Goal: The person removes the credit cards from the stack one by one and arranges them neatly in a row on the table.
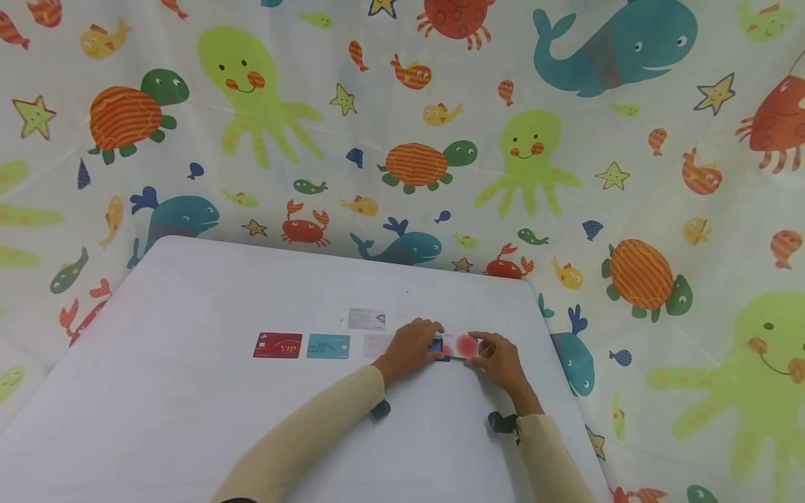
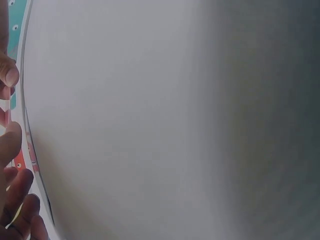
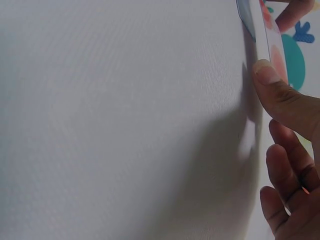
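Observation:
Both hands hold a white card with red round spots point(image 1: 467, 345) by its ends, toward the right of the table. My left hand point(image 1: 411, 347) pinches its left end, while the right hand point(image 1: 499, 358) grips the right end between thumb and fingers. In the right wrist view, the right thumb point(image 3: 267, 75) presses along the card's near edge. Part of a blue card point(image 1: 436, 345) shows by the left fingers, partly hidden under the spotted card. Only a sliver of the spotted card point(image 2: 8, 105) appears in the left wrist view.
Left of the hands lie a red VIP card point(image 1: 277, 346), a teal card point(image 1: 328, 346) and a pale pink card point(image 1: 375, 346). A greyish card point(image 1: 367, 319) lies farther back. All are on the white table point(image 1: 189, 391), before a curtain point(image 1: 402, 126) with sea animals.

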`<state>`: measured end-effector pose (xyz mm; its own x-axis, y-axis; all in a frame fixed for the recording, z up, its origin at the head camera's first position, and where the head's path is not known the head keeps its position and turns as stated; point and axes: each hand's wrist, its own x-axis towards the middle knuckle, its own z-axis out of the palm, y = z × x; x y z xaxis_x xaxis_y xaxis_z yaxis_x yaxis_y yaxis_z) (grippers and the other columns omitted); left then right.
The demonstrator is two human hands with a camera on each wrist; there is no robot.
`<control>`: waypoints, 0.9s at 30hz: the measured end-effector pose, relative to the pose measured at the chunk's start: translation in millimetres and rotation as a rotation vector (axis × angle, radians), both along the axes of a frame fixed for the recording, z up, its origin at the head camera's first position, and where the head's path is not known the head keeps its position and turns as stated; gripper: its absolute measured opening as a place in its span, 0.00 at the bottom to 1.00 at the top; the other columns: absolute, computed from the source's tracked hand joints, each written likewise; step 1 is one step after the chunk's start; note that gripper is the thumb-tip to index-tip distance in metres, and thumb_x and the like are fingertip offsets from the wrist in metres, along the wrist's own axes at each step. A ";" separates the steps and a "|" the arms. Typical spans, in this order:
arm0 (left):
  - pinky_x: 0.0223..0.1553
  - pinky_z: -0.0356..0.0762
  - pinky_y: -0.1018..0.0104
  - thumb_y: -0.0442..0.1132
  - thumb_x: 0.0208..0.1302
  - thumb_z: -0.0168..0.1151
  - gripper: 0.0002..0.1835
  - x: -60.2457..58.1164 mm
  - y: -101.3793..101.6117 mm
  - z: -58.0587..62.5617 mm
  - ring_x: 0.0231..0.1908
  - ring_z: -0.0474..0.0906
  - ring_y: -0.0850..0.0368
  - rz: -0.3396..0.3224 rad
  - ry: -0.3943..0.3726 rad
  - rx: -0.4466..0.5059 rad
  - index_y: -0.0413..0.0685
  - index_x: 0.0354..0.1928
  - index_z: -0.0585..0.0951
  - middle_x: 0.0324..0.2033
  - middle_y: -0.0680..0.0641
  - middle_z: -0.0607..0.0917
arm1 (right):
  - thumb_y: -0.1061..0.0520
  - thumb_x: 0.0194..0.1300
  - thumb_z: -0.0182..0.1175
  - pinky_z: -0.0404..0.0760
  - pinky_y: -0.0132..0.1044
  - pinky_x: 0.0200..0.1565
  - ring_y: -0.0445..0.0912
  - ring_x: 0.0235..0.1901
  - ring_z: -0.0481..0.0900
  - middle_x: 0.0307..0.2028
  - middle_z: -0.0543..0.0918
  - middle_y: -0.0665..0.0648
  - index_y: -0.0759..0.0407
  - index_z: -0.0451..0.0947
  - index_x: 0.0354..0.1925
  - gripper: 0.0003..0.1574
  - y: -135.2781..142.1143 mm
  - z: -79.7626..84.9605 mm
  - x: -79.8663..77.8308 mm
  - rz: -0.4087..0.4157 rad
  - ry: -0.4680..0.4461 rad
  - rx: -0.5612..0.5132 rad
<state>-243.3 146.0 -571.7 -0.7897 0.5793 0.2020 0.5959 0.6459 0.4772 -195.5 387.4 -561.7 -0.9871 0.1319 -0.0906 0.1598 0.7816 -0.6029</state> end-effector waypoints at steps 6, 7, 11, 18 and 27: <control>0.62 0.84 0.62 0.53 0.68 0.74 0.27 0.1 5.0 -1.9 0.52 0.85 0.55 -0.002 -0.007 0.002 0.53 0.66 0.82 0.54 0.51 0.90 | 0.53 0.60 0.81 0.85 0.37 0.48 0.48 0.44 0.78 0.46 0.84 0.53 0.42 0.82 0.68 0.38 2.9 2.3 3.3 0.007 0.006 -0.004; 0.62 0.84 0.62 0.53 0.68 0.74 0.27 0.0 5.6 -2.1 0.52 0.85 0.55 -0.002 -0.011 0.003 0.53 0.66 0.82 0.54 0.51 0.90 | 0.53 0.60 0.80 0.85 0.36 0.48 0.48 0.44 0.78 0.46 0.84 0.54 0.42 0.82 0.68 0.38 3.2 3.0 3.5 0.008 0.007 -0.006; 0.61 0.84 0.62 0.54 0.69 0.73 0.28 0.1 7.1 -1.3 0.51 0.85 0.55 -0.010 -0.007 0.015 0.53 0.66 0.82 0.54 0.51 0.90 | 0.54 0.61 0.80 0.85 0.36 0.48 0.49 0.44 0.78 0.46 0.84 0.55 0.43 0.81 0.68 0.38 4.5 3.8 4.1 0.005 0.006 -0.016; 0.61 0.84 0.64 0.54 0.68 0.73 0.28 0.6 10.5 -5.2 0.50 0.85 0.57 -0.015 0.020 0.004 0.53 0.66 0.82 0.53 0.52 0.90 | 0.55 0.61 0.80 0.85 0.36 0.50 0.49 0.44 0.78 0.46 0.84 0.55 0.44 0.82 0.68 0.38 7.0 1.0 6.3 0.006 0.023 -0.016; 0.61 0.84 0.61 0.55 0.68 0.73 0.29 3.4 17.4 -6.1 0.55 0.84 0.55 -0.006 0.014 -0.012 0.53 0.66 0.82 0.56 0.50 0.89 | 0.56 0.61 0.79 0.84 0.35 0.50 0.49 0.45 0.78 0.47 0.84 0.56 0.45 0.82 0.68 0.38 13.4 -3.5 7.0 0.004 0.026 -0.013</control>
<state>-239.9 163.4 -577.8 -0.7830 0.5869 0.2061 0.6068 0.6478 0.4606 -188.5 400.8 -565.2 -0.9896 0.1269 -0.0670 0.1411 0.7744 -0.6168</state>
